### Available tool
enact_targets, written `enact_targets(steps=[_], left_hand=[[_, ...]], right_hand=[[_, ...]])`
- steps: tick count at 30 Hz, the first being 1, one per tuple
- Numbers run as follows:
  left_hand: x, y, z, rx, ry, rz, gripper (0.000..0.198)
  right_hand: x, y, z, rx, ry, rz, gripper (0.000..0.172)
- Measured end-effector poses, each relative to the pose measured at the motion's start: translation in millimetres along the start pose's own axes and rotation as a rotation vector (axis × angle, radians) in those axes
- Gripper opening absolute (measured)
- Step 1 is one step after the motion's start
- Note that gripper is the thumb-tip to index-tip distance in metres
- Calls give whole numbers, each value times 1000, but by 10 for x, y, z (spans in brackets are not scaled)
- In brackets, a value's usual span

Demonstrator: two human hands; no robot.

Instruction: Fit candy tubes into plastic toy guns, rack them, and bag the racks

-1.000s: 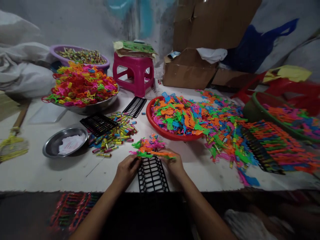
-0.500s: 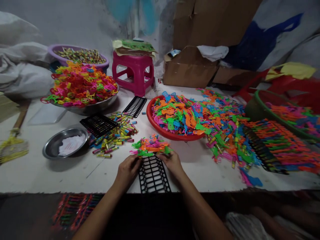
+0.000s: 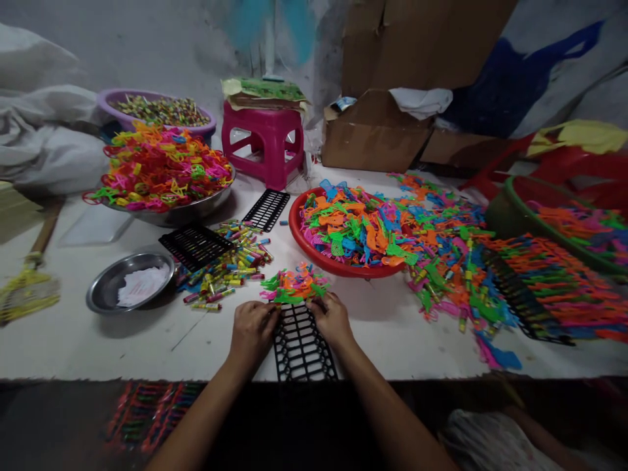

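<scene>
A black plastic grid rack [image 3: 301,343] lies lengthwise on the white table [image 3: 392,333], its near end at the table's front edge. The left hand [image 3: 252,330] rests against its left side and the right hand [image 3: 333,320] against its right side, both at the far end. Their fingers are curled down; I cannot tell whether they pinch anything. Touching the fingertips, a small heap of neon plastic pieces [image 3: 293,286] sits at the rack's far end. Beyond it to the right stands a round red plastic tray [image 3: 304,245] heaped with similar pieces. To the left lie small colourful tubes [image 3: 230,265] and a shallow steel bowl [image 3: 105,288].
</scene>
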State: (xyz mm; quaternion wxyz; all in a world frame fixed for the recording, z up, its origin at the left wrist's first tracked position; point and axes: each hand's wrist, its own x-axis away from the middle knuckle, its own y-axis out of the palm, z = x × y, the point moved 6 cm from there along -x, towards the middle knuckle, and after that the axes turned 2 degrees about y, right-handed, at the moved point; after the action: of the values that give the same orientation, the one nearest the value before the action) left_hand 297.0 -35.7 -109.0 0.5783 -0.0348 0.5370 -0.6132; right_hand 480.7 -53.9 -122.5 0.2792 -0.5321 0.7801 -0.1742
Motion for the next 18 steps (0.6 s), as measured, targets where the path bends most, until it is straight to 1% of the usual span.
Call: enact_targets(steps=[5, 10, 15, 18], left_hand=[[15, 12, 25, -38, 12, -15, 17], [17, -14, 5, -113, 1, -20, 19], [-52, 18, 40, -174, 9, -47, 19], [-103, 15, 68, -175, 37, -48, 18]], right_hand=[[37, 31, -43, 57, -24, -10, 5], [66, 24, -70, 86, -17, -14, 8], [66, 58, -127, 92, -5, -3, 16], [39, 52, -188, 98, 0, -1, 14]])
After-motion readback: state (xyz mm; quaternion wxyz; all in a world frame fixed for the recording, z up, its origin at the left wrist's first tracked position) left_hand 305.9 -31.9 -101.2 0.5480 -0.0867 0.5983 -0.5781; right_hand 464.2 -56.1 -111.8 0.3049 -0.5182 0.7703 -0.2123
